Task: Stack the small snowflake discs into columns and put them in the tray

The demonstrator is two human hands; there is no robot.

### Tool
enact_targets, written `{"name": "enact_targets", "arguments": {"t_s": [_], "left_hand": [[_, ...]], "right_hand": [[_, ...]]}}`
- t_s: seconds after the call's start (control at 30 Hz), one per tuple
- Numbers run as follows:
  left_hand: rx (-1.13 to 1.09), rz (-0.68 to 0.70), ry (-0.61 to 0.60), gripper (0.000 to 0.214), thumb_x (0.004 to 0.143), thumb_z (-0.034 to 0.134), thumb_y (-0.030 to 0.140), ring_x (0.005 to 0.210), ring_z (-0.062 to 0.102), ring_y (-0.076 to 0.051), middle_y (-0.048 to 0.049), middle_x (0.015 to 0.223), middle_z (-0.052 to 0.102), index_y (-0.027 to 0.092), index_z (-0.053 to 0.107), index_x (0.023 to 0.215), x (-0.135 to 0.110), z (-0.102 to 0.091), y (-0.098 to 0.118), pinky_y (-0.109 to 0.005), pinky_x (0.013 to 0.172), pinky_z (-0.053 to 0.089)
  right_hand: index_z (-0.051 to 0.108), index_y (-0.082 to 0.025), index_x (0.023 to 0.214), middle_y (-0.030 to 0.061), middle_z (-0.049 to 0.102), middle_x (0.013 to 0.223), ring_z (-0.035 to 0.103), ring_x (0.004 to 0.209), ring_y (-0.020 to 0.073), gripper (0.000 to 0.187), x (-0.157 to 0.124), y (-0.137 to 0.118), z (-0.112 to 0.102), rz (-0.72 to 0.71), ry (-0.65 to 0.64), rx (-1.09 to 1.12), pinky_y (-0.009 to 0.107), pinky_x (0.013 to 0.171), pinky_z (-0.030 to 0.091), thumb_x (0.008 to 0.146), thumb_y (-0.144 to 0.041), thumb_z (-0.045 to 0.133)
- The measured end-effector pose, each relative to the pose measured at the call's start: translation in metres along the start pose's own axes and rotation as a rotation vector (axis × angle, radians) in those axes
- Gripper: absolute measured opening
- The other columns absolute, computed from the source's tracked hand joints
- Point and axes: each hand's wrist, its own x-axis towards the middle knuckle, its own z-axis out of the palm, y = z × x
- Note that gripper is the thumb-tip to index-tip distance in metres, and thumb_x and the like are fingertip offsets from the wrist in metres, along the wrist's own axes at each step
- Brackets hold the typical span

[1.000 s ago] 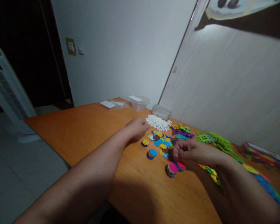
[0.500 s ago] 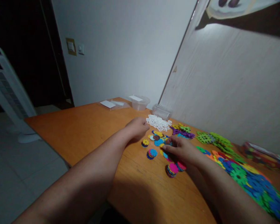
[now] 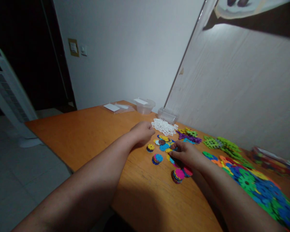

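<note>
My left hand rests on the table with its fingers curled closed, beside the white lattice pieces; what it may hold is hidden. My right hand pinches a yellow flower-shaped disc at its thumb and fingertips, over a loose pile of small colored discs. Between and below the hands stand three short stacks of such discs: one topped yellow, one topped blue and one topped pink. Red discs lie just under the right hand.
Larger blue and green notched discs spread across the right side. Green lattice pieces and purple pieces lie behind. Clear containers and a plastic bag stand along the back. A white fan is left of the table.
The yellow disc at my right fingertips has shifted very slightly. Both hands and the stacks stay almost where they were.
</note>
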Motion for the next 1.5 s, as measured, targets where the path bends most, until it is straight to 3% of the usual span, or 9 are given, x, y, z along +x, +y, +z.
{"name": "enact_targets", "arguments": {"t_s": [0.2,0.33,0.5,0.63,0.77,0.93,1.07,1.5], "left_hand": [[-0.02,-0.008,-0.008,0.015,0.073,0.054,0.026,0.054,0.041,-0.012,-0.0001,0.057,0.051,0.017,0.057,0.062,-0.001,0.0,0.002,-0.027,0.052,0.024],[-0.017,-0.002,0.001,0.015,0.072,0.055,0.025,0.055,0.04,-0.012,0.0003,0.057,0.049,0.017,0.055,0.06,-0.001,-0.001,0.002,-0.027,0.052,0.023],[-0.051,-0.007,-0.005,0.017,0.072,0.057,0.025,0.055,0.039,-0.012,0.001,0.055,0.045,0.017,0.052,0.059,0.0,0.0,0.0,-0.027,0.051,0.021],[-0.067,-0.009,0.003,0.018,0.074,0.056,0.026,0.056,0.039,-0.012,0.0008,0.055,0.046,0.017,0.053,0.059,0.0,0.002,-0.002,-0.027,0.051,0.022],[-0.062,-0.012,-0.001,0.017,0.074,0.054,0.026,0.055,0.039,-0.012,0.0009,0.055,0.046,0.017,0.054,0.06,-0.001,0.002,-0.001,-0.027,0.052,0.023],[-0.034,-0.006,0.0,0.015,0.073,0.054,0.025,0.055,0.039,-0.012,0.0011,0.055,0.046,0.017,0.052,0.06,-0.001,0.001,-0.001,-0.027,0.052,0.022],[-0.024,0.007,0.005,0.016,0.071,0.055,0.024,0.055,0.038,-0.012,0.0012,0.055,0.046,0.017,0.051,0.058,0.0,0.002,-0.001,-0.027,0.052,0.022],[-0.024,-0.007,-0.011,0.014,0.071,0.054,0.025,0.058,0.04,-0.012,0.0003,0.057,0.047,0.017,0.052,0.059,0.0,0.001,-0.001,-0.027,0.053,0.023]], "right_hand": [[0.065,-0.02,0.074,0.0026,0.065,0.068,0.055,0.063,0.0152,0.025,-0.001,-0.002,-0.004,-0.078,0.098,-0.118,0.025,0.053,0.031,0.087,-0.038,0.053],[0.056,-0.019,0.068,-0.0003,0.055,0.061,0.046,0.056,0.0124,0.028,-0.005,0.003,-0.015,-0.043,0.149,0.044,0.025,0.05,0.028,0.085,-0.041,0.055],[0.058,-0.017,0.073,-0.0027,0.053,0.06,0.04,0.051,0.0086,0.032,-0.021,0.006,-0.037,-0.022,-0.225,0.438,0.023,0.048,0.028,0.081,-0.048,0.062],[0.063,-0.015,0.075,-0.002,0.055,0.058,0.039,0.048,0.0072,0.032,-0.033,0.001,-0.045,-0.036,-0.495,0.495,0.021,0.046,0.028,0.078,-0.047,0.068],[0.065,-0.014,0.078,-0.0025,0.054,0.06,0.042,0.05,0.0073,0.029,-0.035,-0.001,-0.043,-0.036,-0.637,0.471,0.021,0.048,0.03,0.082,-0.043,0.066],[0.064,-0.014,0.08,-0.0001,0.059,0.068,0.048,0.058,0.0093,0.03,-0.031,0.004,-0.043,-0.042,-0.582,0.481,0.021,0.053,0.034,0.082,-0.044,0.069],[0.064,-0.014,0.083,0.0002,0.059,0.07,0.044,0.057,0.0083,0.031,-0.031,0.01,-0.048,-0.066,-0.523,0.477,0.021,0.051,0.031,0.082,-0.044,0.069],[0.064,-0.015,0.079,0.0001,0.057,0.067,0.046,0.057,0.0093,0.032,-0.035,-0.004,-0.047,-0.043,-0.591,0.404,0.021,0.05,0.035,0.083,-0.047,0.065]]}}
